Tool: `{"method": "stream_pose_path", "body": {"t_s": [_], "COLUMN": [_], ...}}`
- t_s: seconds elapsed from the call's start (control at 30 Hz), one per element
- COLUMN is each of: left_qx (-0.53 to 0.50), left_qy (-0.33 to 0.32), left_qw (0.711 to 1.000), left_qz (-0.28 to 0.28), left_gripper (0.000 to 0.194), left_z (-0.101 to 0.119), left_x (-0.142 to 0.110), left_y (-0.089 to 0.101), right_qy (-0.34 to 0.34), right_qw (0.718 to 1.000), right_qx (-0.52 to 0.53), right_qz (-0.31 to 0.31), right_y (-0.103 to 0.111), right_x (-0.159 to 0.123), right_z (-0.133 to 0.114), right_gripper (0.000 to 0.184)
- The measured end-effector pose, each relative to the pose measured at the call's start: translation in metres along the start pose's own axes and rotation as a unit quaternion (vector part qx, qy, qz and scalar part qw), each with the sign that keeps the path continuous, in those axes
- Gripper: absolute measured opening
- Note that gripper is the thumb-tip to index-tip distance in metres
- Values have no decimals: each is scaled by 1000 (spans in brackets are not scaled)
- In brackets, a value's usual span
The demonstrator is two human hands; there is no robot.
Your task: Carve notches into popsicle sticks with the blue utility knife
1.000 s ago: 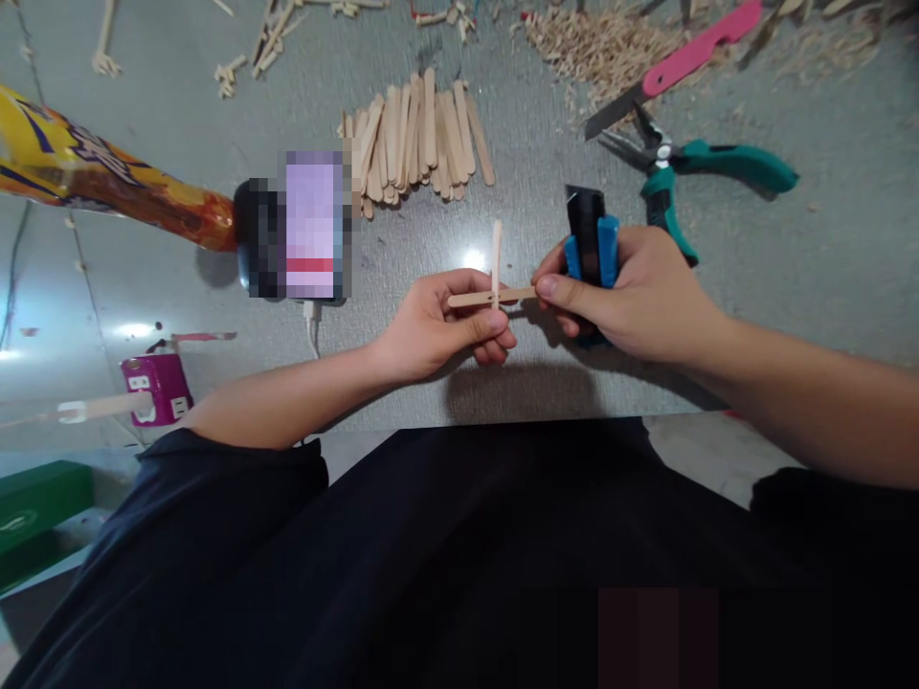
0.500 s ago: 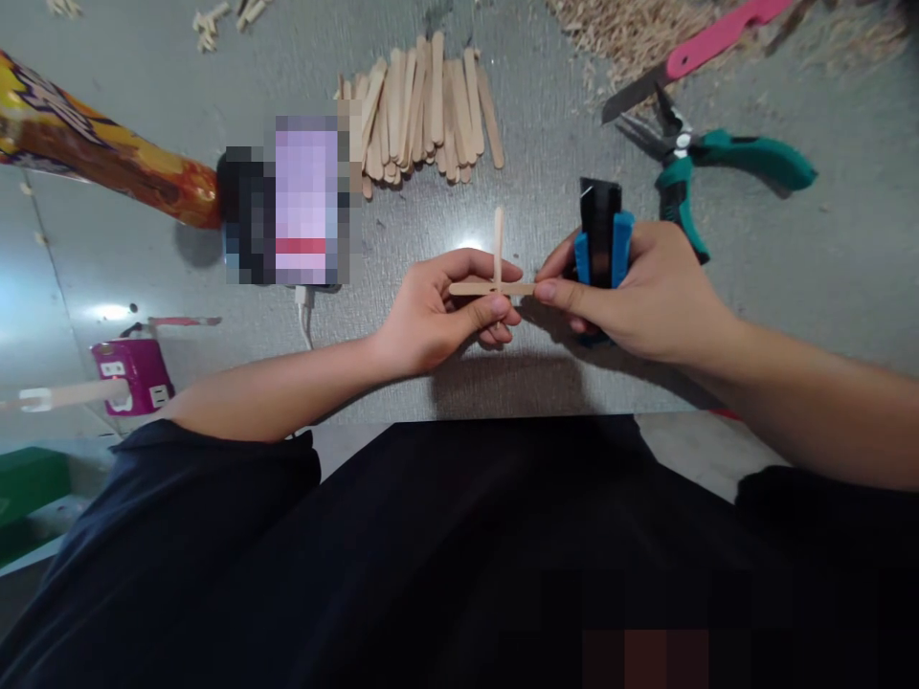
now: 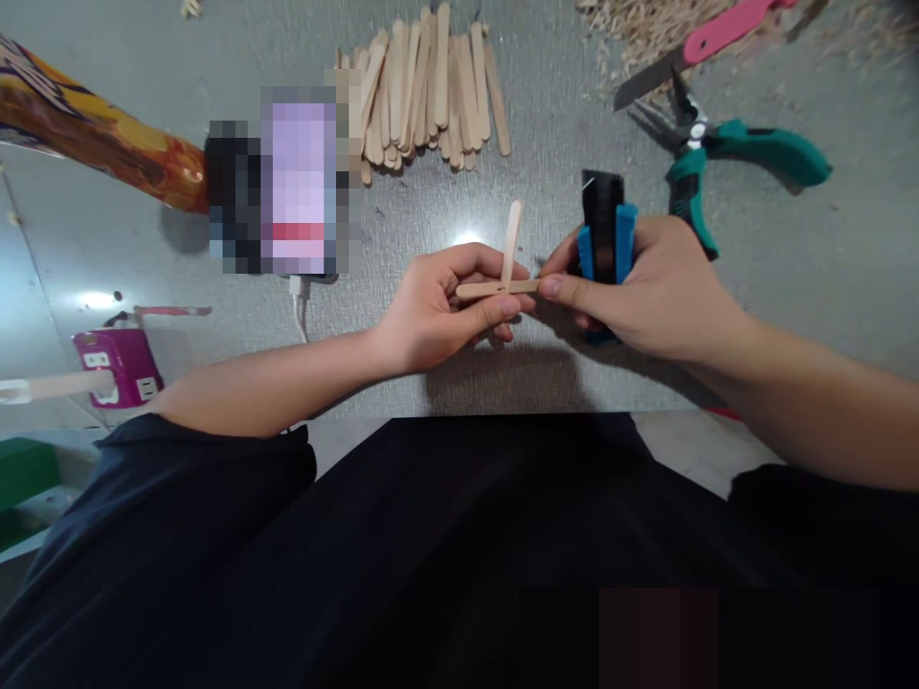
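Two wooden craft sticks cross each other between my hands. One craft stick (image 3: 480, 289) lies nearly level, and the other craft stick (image 3: 512, 239) stands up from it, leaning a little right. My left hand (image 3: 456, 301) pinches them around the crossing, thumb in front and fingers behind. With thumb and forefinger, my right hand (image 3: 632, 282) grips the right end of the level stick. A blue and black utility knife (image 3: 607, 230) is also held in that palm, its tip pointing away from me. A small dark mark shows on the level stick at the crossing.
Beyond my hands lies a pile of craft sticks (image 3: 423, 91). Pliers (image 3: 761, 153) with green handles and a pink-handled saw (image 3: 725, 33) lie at the right, by wood shavings (image 3: 646, 38). Left are a blurred phone (image 3: 298, 182), a bottle (image 3: 107, 124) and a purple power socket (image 3: 119, 368).
The upright stick has tilted to the right against the level one, whose right end has risen slightly. Both hands keep their grip. The whole view has shifted a little.
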State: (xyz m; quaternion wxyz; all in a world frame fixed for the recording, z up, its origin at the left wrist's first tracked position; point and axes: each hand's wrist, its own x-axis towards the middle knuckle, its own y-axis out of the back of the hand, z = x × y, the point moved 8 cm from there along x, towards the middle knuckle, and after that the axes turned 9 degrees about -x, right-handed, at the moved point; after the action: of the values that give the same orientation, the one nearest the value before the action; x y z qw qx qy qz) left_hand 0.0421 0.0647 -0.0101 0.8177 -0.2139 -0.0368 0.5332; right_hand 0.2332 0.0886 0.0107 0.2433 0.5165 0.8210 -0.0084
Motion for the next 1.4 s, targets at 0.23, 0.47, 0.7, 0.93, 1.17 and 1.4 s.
{"method": "stream_pose_path", "body": {"t_s": [0.23, 0.47, 0.7, 0.93, 1.17, 1.4], "left_qx": [-15, 5, 14, 61, 123, 166], "left_qy": [28, 85, 93, 72, 49, 29], "left_qw": [999, 996, 993, 988, 985, 980], "left_qz": [-9, 1, 72, 124, 109, 101], "left_gripper": [47, 33, 32, 24, 25, 32], "left_z": [-5, -2, 2, 5, 4, 6], "left_x": [3, 2, -2, -3, -3, -5], "left_y": [3, -1, 3, 9, 13, 11], "right_qy": [-1, 1, 105, 232, 171, 165], "right_qw": [1000, 999, 982, 804, 804, 810], "right_qx": [6, -31, -150, -547, -567, -559], "right_qz": [-10, 16, 32, 32, -62, -60], "right_y": [1, 4, 21, 16, -8, -9], "right_x": [1, 0, -2, -7, -7, -7], "right_z": [1, 0, -15, -19, -14, -13], "right_gripper": [34, 38, 60, 111, 91, 83]}}
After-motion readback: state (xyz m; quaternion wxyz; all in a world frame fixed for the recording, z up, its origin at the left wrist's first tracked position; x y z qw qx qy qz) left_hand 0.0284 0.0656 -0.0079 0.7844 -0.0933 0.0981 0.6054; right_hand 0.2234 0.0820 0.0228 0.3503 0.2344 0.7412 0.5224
